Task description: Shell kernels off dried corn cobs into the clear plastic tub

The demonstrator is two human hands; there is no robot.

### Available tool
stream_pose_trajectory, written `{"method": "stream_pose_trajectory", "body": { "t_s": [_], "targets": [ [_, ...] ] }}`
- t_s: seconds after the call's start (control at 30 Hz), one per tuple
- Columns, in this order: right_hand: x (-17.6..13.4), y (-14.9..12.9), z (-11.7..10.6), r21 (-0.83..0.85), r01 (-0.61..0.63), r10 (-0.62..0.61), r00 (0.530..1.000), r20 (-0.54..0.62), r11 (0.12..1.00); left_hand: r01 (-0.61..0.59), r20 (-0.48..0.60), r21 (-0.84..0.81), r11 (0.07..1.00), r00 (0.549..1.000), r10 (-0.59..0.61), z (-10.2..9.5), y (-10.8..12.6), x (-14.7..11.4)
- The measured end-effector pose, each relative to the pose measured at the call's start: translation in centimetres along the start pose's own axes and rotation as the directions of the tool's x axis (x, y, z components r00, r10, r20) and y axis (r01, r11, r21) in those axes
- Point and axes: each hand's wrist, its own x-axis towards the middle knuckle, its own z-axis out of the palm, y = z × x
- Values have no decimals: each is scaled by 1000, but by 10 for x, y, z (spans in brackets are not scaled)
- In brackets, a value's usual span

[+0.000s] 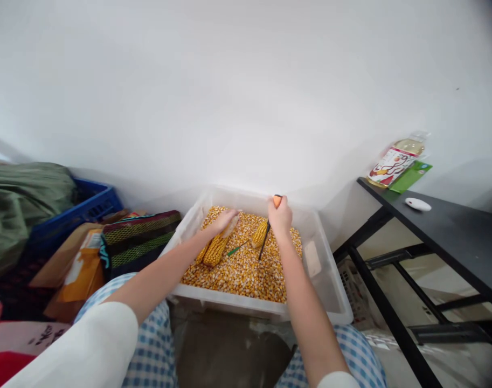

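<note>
The plastic bin [330, 269] is my reference; corn kernels [237, 280] cover most of its floor. Inside the bin, right of centre, my right hand [281, 214] has its fingers wrapped around the orange handle of a screwdriver [264, 241], shaft angled down beside a corn cob [259, 235]. In the bin's left half, my left hand [225, 218] is over a pair of cobs [214, 251]; I cannot tell whether its fingers grip anything. A green tool [233, 250] lies between the hands. Lateral room remains toward the bin's right edge; the wall [246, 108] bounds its far edge. Right of the bin stands a black surface [451, 226].
</note>
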Motion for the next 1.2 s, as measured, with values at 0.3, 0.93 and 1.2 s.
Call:
{"method": "stream_pose_trajectory", "body": {
  "t_s": [0.3, 0.93, 1.2],
  "targets": [
    [1, 58, 25, -440, -76, 219, 934, 284, 895, 70, 64, 313, 947, 993, -95, 9, -20, -2],
    [-39, -23, 43, 666, -38, -221, 928, 299, 745, -200, -226, -126, 972, 959, 169, 22, 42, -9],
    [-45, -21, 41, 413, 84, -211, 939, 273, 907, -178, -183, -120, 977, 971, 155, 25, 36, -11]
  ]
}}
